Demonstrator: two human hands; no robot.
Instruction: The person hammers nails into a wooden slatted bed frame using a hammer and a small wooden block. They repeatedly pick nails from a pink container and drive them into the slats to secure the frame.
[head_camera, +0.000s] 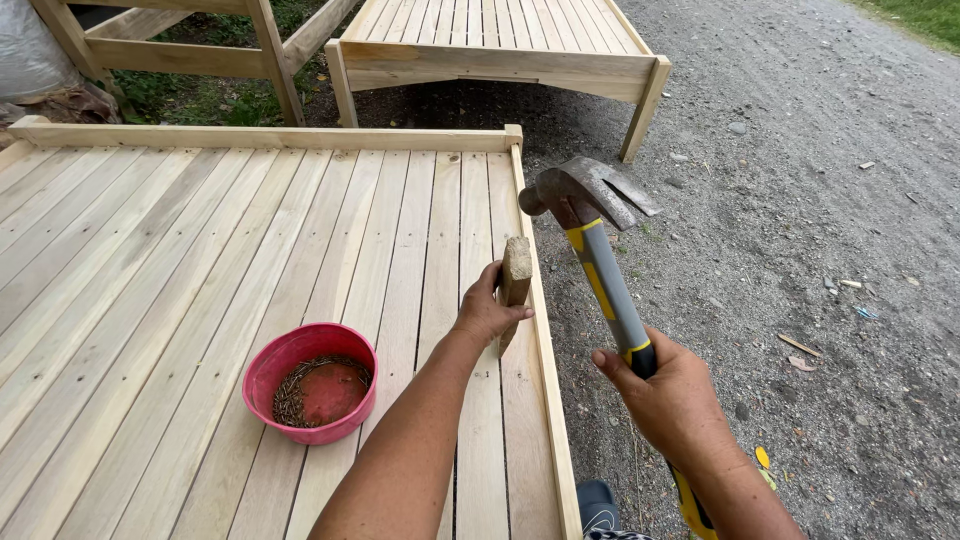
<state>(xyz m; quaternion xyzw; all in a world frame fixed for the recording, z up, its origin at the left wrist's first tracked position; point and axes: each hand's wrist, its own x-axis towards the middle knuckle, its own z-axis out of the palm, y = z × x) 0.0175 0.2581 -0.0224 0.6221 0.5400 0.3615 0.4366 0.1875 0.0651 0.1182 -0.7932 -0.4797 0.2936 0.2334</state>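
Note:
My left hand (484, 314) grips a small wooden block (515, 277) and holds it on edge against the inside of the right rail (541, 330) of a slatted wooden platform (200, 260). My right hand (672, 399) is closed around the grey and yellow handle of a claw hammer (592, 205). The hammer's rusty head is raised above and just right of the block, its face toward the rail and its claw pointing right.
A red bowl (310, 383) with several small nails sits on the slats left of my left forearm. A second slatted wooden frame (500, 45) stands farther back. Gravel ground (800, 250) lies to the right, with grass at the far corner.

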